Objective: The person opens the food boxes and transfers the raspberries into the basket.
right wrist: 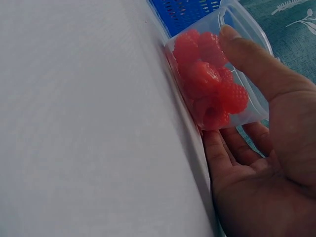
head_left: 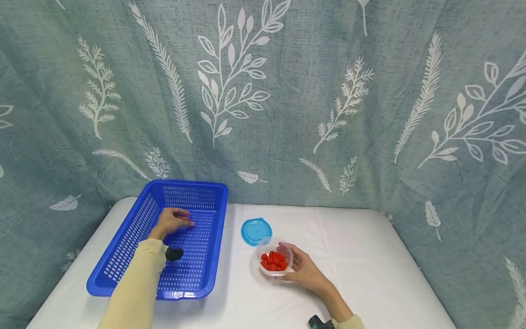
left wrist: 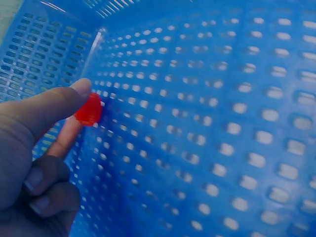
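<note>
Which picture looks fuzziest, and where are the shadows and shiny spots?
Left wrist view: fuzziest, the holes of the blue basket look soft and smeary; head view: crisper, with a soft grey shadow beside the basket on the white table; right wrist view: little shiny spots on the red berries, and the right hand looks rather dim.

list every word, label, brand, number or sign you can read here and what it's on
None can be read in any view.
Blue basket and clear tub: no lettering shows.
Blue lid: any mark near its middle is too small to make out.
Dark wrist device on the left arm: too small to tell.
Green backdrop: white leaf prints only, no words.
</note>
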`<state>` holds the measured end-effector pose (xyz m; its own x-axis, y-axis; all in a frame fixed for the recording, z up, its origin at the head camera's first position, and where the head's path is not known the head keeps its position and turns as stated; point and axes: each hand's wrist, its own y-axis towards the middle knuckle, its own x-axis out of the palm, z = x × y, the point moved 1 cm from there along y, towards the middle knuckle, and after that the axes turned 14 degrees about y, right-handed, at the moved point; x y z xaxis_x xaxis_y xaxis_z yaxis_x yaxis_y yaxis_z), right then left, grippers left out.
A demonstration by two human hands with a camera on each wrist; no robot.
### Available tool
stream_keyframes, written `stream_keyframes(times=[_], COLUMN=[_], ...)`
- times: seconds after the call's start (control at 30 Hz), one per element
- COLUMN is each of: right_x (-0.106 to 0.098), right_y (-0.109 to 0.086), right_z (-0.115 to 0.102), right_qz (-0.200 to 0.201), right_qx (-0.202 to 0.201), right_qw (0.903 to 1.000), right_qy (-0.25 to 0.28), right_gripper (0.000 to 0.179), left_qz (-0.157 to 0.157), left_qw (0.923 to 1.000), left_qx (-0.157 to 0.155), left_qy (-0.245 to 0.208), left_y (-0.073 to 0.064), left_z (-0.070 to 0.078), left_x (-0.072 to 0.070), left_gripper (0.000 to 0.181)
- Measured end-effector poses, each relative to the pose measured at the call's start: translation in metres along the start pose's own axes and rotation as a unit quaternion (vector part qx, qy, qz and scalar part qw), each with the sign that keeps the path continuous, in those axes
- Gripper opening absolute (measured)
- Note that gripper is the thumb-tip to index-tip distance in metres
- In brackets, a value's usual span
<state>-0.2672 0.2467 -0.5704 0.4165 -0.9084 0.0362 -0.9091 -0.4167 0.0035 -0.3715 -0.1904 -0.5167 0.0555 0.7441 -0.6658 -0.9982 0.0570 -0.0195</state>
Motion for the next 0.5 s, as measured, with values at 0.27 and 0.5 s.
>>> stream_keyframes(times=[0.27, 0.5], right_x=[0.001, 0.001], right_y=[0.000, 0.001], right_z=[-0.001, -0.001], right_qz=[-0.002, 0.000], right_qx=[-0.001, -0.003], right_qw=[1.0000, 1.0000], right_qy=[0.004, -0.005], right_gripper=[0.092, 0.092], left_qz=[-0.056, -0.058], left_qw=[0.9982, 0.9958], left_qx=[0.018, 0.070], left_qy=[0.013, 0.005], left_y=[0.002, 0.000], left_z=[0.012, 0.045], left_x=[-0.015, -0.036], left_gripper=[0.054, 0.052])
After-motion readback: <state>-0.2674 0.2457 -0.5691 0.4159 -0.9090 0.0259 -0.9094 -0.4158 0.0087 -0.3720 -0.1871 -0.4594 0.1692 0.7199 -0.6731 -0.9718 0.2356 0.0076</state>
